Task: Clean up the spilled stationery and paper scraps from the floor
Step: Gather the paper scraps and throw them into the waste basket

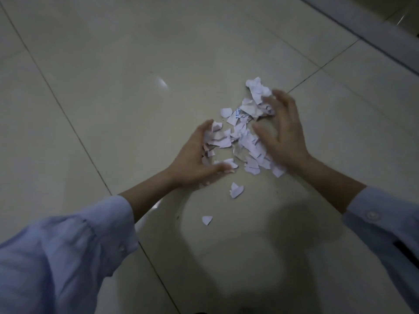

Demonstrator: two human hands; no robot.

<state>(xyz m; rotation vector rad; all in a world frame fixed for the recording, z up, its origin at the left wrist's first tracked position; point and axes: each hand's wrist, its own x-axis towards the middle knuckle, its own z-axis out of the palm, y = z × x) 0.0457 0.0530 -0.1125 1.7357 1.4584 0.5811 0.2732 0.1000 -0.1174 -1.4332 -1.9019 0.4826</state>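
Head view: the paper scraps lie in a loose white heap on the pale tiled floor, just right of frame ctr. A few bits carry blue print.

The left hand sits at the heap's 8 o'clock edge. Its fingers & thumb are cupped round a clump of scraps, gripping them.

The right hand is at 3 o'clock, w/ fingers splayed & half-bent. The tips touch the scraps but aren't closed round any. It's a bit blurred.

A crumpled wad sits at the heap's 1 o'clock end, touching the right fingertips. At 6 o'clock, a stray scrap lies apart from the heap. A smaller scrap lies further out, same direction.

Light-blue sleeves are pushed up both forearms. A dark shadow covers the floor at 6 o'clock.
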